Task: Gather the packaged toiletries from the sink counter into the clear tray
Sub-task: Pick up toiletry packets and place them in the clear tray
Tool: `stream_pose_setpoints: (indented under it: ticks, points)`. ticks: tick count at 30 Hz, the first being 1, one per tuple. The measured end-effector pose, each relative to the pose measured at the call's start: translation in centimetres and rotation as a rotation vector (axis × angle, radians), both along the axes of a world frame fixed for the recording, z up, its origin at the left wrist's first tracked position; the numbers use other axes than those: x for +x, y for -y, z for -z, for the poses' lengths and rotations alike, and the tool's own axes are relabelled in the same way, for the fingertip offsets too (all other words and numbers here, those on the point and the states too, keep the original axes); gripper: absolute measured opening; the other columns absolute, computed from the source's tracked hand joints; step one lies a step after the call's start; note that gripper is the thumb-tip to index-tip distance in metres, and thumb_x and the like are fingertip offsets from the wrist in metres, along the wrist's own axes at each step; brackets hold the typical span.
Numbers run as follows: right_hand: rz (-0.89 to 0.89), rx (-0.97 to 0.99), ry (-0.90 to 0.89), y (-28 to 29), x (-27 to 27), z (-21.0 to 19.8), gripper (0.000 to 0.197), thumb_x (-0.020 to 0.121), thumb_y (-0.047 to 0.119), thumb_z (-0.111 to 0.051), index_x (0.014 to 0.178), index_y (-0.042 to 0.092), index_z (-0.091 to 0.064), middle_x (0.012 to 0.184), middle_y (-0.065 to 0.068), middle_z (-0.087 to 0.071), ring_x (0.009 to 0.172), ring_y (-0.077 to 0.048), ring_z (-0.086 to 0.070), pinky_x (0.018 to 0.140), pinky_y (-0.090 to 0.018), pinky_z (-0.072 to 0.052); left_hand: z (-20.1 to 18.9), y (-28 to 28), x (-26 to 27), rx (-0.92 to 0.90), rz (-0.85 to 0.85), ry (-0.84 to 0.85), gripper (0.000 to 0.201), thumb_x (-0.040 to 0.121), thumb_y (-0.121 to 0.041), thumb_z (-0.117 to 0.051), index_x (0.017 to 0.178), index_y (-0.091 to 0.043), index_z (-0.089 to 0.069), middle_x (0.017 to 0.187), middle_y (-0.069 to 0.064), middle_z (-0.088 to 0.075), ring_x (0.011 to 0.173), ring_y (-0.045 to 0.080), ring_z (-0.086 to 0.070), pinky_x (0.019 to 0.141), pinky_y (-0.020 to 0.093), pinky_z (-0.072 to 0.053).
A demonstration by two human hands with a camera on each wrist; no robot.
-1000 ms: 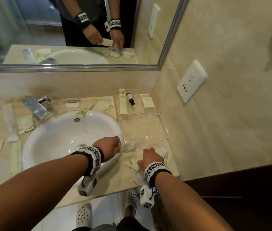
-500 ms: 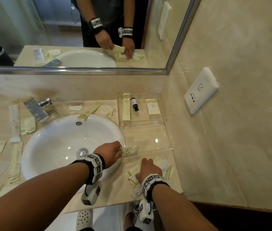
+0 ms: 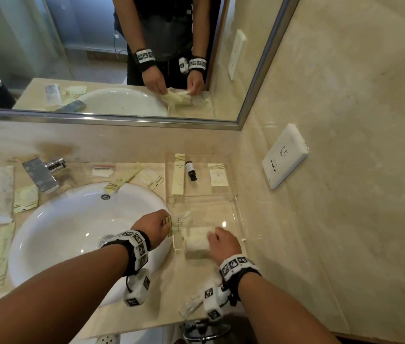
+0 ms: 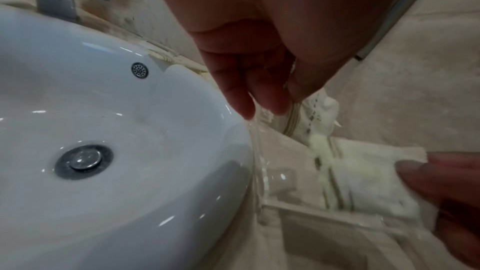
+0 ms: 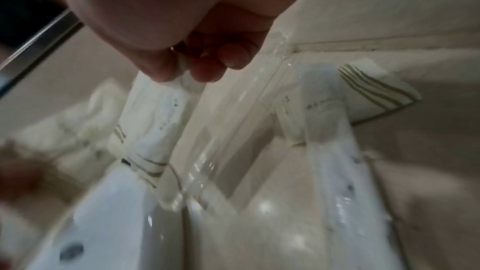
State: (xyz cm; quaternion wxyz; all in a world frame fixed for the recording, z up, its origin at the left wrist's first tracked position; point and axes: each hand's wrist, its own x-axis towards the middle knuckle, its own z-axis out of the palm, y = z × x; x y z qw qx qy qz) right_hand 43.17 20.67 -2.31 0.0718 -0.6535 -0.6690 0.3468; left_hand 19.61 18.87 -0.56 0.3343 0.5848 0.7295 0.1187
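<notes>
The tray (image 3: 238, 214) stands on the table (image 3: 271, 219) right of the basin (image 3: 72, 232), its far half holding two packets and a vial (image 3: 191, 170). Step in hand: delivery. The left hand (image 3: 156, 224) pinches a sachet (image 3: 180, 222) over the near half; the right hand (image 3: 223, 243) grips a white packet (image 3: 196, 240) there. Next, in my judgement: let both go, then collect the packets (image 3: 25, 198) left of the basin.

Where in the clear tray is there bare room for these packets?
The clear tray is bare along its right wall, beyond the right hand. Its back section is crowded: long sachet, small dark bottle, square sachet.
</notes>
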Motion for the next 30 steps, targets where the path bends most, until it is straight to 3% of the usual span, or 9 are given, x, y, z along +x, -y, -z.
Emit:
stream_pose_setpoints:
  ticks: [4,7,9,13,15,20,23,30]
  points:
    - [0.204,0.005,0.006,-3.7,0.9,-1.2,0.035,0.103,0.027,-0.039,0.071,0.015,-0.039,0.071,-0.002,-0.048,0.068,-0.021,-0.048,0.065,-0.033,-0.036,0.2,-1.3,-0.2,0.017,-0.060,-0.003,0.024,0.092,-0.028,-0.051,0.115,-0.027,-0.058,0.098,-0.001,-0.068,0.085,0.020,-0.062,0.073,0.029,-0.049]
    - [0.226,-0.078,0.090,-6.2,1.0,-0.9,0.021,0.104,0.023,-0.035,0.093,0.013,-0.050,0.097,-0.010,-0.065,0.093,-0.030,-0.063,0.081,-0.033,-0.048,0.7,-2.0,-0.1,0.022,-0.091,0.003,0.026,0.094,-0.029,-0.049,0.119,-0.027,-0.057,0.097,-0.002,-0.067,0.081,0.018,-0.061,0.071,0.027,-0.045]
    - [0.222,-0.134,0.133,-7.4,0.9,-0.6,0.023,0.102,0.015,-0.035,0.114,0.010,-0.054,0.112,-0.013,-0.067,0.102,-0.030,-0.065,0.085,-0.032,-0.050,1.1,-2.4,0.1,0.017,-0.104,0.019,0.027,0.097,-0.032,-0.045,0.122,-0.028,-0.056,0.097,-0.003,-0.068,0.080,0.017,-0.062,0.073,0.027,-0.047]
    - [0.243,-0.170,0.135,-8.7,0.6,-0.3,0.032,0.101,0.011,-0.036,0.129,0.009,-0.052,0.114,-0.014,-0.067,0.103,-0.030,-0.066,0.084,-0.032,-0.051,1.9,-3.4,0.6,0.000,-0.104,0.026,0.028,0.099,-0.036,-0.040,0.120,-0.029,-0.056,0.093,-0.004,-0.069,0.081,0.016,-0.064,0.075,0.030,-0.052]
    - [0.240,-0.165,0.130,-8.9,0.4,-0.3,0.036,0.103,0.012,-0.037,0.136,0.009,-0.050,0.124,-0.016,-0.064,0.111,-0.031,-0.063,0.085,-0.031,-0.048,2.2,-4.1,1.0,-0.002,-0.101,0.014,0.027,0.099,-0.034,-0.039,0.120,-0.028,-0.056,0.095,-0.002,-0.069,0.083,0.018,-0.063,0.074,0.030,-0.051]
    - [0.313,-0.139,0.040,-10.0,0.5,0.8,0.047,0.101,0.017,-0.033,0.145,0.024,-0.047,0.135,-0.009,-0.061,0.108,-0.028,-0.063,0.088,-0.031,-0.049,3.2,-5.7,2.2,-0.055,-0.107,0.001,0.032,0.097,-0.026,-0.042,0.125,-0.025,-0.055,0.110,0.004,-0.069,0.096,0.023,-0.064,0.082,0.030,-0.051]
    - [0.260,-0.169,0.020,-10.7,-0.1,1.3,0.042,0.102,0.019,-0.035,0.139,0.015,-0.054,0.141,-0.011,-0.058,0.121,-0.029,-0.058,0.099,-0.032,-0.045,3.7,-6.5,2.7,-0.076,-0.119,-0.001,0.036,0.095,-0.023,-0.043,0.129,-0.025,-0.054,0.116,0.006,-0.068,0.103,0.025,-0.063,0.087,0.032,-0.051]
    - [0.259,-0.230,0.114,-12.4,-0.3,1.9,0.043,0.103,0.013,-0.039,0.146,0.009,-0.045,0.144,-0.013,-0.053,0.130,-0.029,-0.052,0.098,-0.026,-0.042,4.1,-7.8,2.3,-0.085,-0.144,-0.050,0.040,0.096,-0.025,-0.043,0.135,-0.022,-0.048,0.118,0.007,-0.067,0.103,0.026,-0.064,0.087,0.033,-0.050]
